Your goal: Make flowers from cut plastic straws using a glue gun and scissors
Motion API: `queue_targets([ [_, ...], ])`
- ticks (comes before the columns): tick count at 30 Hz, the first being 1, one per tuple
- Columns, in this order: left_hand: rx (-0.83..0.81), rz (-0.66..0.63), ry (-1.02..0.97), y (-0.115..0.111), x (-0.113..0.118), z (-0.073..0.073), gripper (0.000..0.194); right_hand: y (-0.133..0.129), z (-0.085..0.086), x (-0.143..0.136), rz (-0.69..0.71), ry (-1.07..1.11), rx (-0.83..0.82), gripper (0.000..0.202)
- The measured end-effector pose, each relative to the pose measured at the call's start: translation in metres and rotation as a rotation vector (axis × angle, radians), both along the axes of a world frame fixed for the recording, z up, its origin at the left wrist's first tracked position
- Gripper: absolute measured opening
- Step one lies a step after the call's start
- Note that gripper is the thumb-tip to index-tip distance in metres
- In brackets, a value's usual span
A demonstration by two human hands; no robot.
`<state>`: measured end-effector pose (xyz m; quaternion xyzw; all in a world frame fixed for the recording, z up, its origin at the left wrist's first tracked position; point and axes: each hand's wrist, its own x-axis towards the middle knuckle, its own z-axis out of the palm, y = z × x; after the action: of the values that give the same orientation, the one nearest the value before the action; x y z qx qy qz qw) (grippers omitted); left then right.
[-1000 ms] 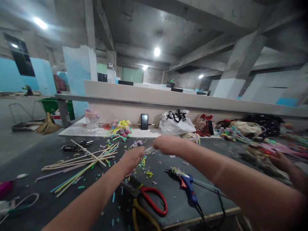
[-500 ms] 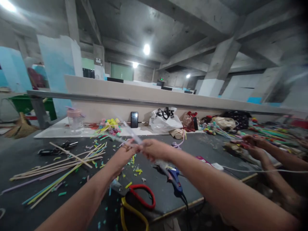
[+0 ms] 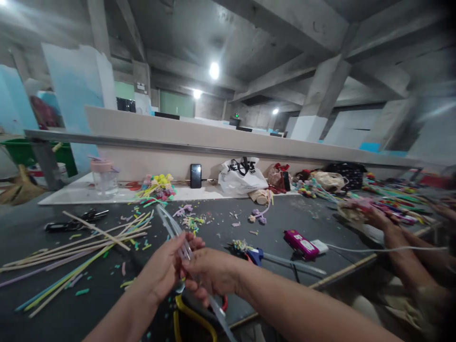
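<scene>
Several long, translucent glue sticks point(image 3: 168, 222) slant across the front of me, passing through both hands. My left hand point(image 3: 166, 263) is closed around them at their middle. Just beside it, my right hand point(image 3: 215, 270) also grips the sticks with thumb and fingers, and their lower ends stick out beneath it. Under my hands lie scissors with one yellow handle loop point(image 3: 195, 317) and one red loop, partly hidden. To the right rests a blue glue gun point(image 3: 255, 256) with a translucent stick point(image 3: 295, 264) reaching out from it.
Chenille stems point(image 3: 89, 247) and cut bits lie at left. A magenta device point(image 3: 302, 244) with a white plug and cable sits right. Along the back stand a pink-lidded jar point(image 3: 104, 175), a phone point(image 3: 195, 176) and a white bag point(image 3: 242, 175). Another person's hands point(image 3: 379, 218) work at right.
My hands have come lower and closer to me, tilting the glue sticks. The glue gun and purple flowers show more clearly now. The view has shifted slightly.
</scene>
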<state>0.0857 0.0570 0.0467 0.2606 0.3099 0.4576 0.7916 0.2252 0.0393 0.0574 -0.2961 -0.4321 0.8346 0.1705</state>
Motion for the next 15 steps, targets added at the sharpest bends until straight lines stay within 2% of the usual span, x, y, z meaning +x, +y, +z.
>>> queue_targets([
  [4,-0.025,0.203,-0.115,0.01,-0.007,0.0,0.014,0.0,-0.013,-0.005,0.046,-0.035,-0.003,0.023],
  [7,-0.015,0.322,-0.174,0.022,-0.022,-0.002,0.019,-0.003,-0.011,-0.001,0.15,-0.111,-0.023,0.026],
  [9,0.013,0.372,-0.185,0.023,-0.024,-0.004,0.02,-0.003,-0.005,0.0,0.113,-0.147,-0.003,0.029],
  [12,0.045,0.351,-0.166,0.018,-0.018,-0.006,0.014,0.005,0.009,-0.002,-0.017,-0.213,0.074,0.017],
  [15,0.096,0.297,-0.083,0.021,-0.019,-0.003,0.017,0.017,0.022,-0.006,-0.057,-0.31,0.169,0.007],
])
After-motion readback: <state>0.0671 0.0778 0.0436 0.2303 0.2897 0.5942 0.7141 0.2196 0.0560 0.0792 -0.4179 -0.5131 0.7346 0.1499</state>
